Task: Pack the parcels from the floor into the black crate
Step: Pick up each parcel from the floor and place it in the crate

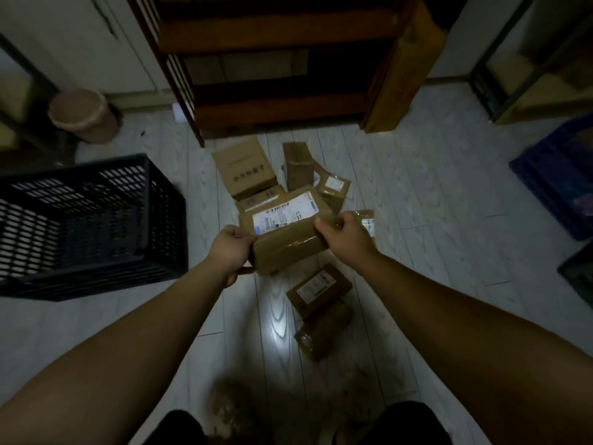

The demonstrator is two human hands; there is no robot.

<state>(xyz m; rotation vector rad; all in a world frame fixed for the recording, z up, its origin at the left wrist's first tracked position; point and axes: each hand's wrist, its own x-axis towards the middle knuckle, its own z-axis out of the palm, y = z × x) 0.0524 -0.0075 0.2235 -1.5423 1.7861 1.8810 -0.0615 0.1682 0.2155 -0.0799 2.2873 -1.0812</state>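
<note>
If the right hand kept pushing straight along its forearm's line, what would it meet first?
Probably the brown taped cardboard parcel that the right hand already grips; beyond it, likely the printed cardboard box, though depth is unclear.

Bare floor [205, 207] between parcel pile [276, 184] and black crate [96, 220].

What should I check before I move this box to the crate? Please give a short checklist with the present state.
1. Left hand grips the box at its left end: ok.
2. Right hand grips its right end: ok.
3. Crate open on top, with room inside: ok.
4. Floor between box and crate free of parcels: ok.
5. Box lifted clear of the parcels behind it: cannot tell.
6. Box sealed underneath: cannot tell.
</note>
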